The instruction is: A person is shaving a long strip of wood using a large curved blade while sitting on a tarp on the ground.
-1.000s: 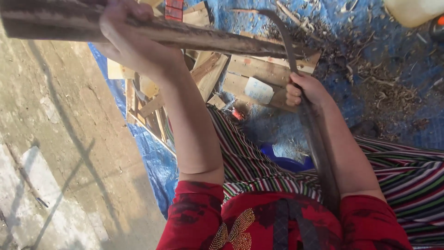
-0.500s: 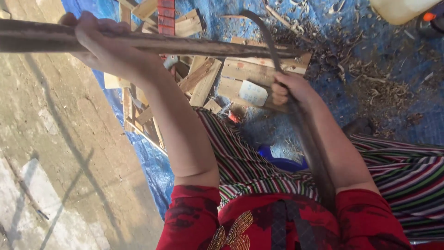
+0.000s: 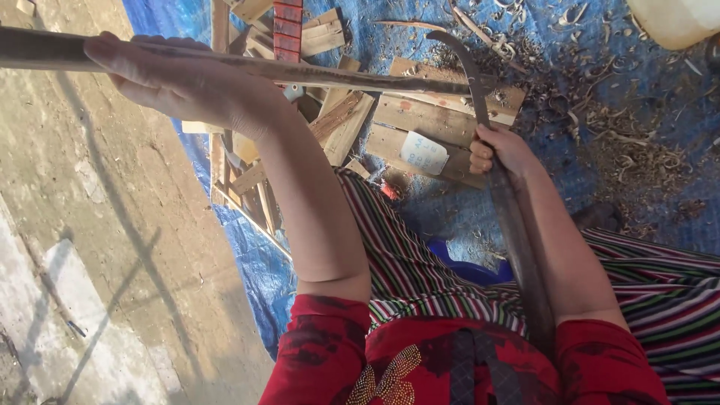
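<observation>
Holding: the left hand (image 3: pixel 187 86) was clamped around a long dark wooden stick (image 3: pixel 315 73), fingers wrapped over the top of it, near the stick's left half.
Stick axis: it ran almost level across the far part of the view, from the left edge to a scrap board on the right, tilting slightly down toward the right.
Blade: the right hand (image 3: pixel 501 150) was closed on the handle of a long curved knife (image 3: pixel 510 217), whose hooked tip (image 3: pixel 457 45) crossed the stick near its right end; the handle ran back toward the person's body along the right forearm.
Nearer hand: the right hand sat just near-side of the stick's right end, while the left hand gripped well apart from it to the left.
Support below: wooden scrap boards (image 3: pixel 420 124) lay under the stick's right end; whether the stick touched them could not be told.
Ground: a blue tarp (image 3: pixel 570 172) strewn with wood shavings (image 3: pixel 622 142) stretched to the right.
Open room: bare concrete (image 3: pixel 97 247) lay to the left; the striped skirt (image 3: pixel 420 270) covered the near side.
</observation>
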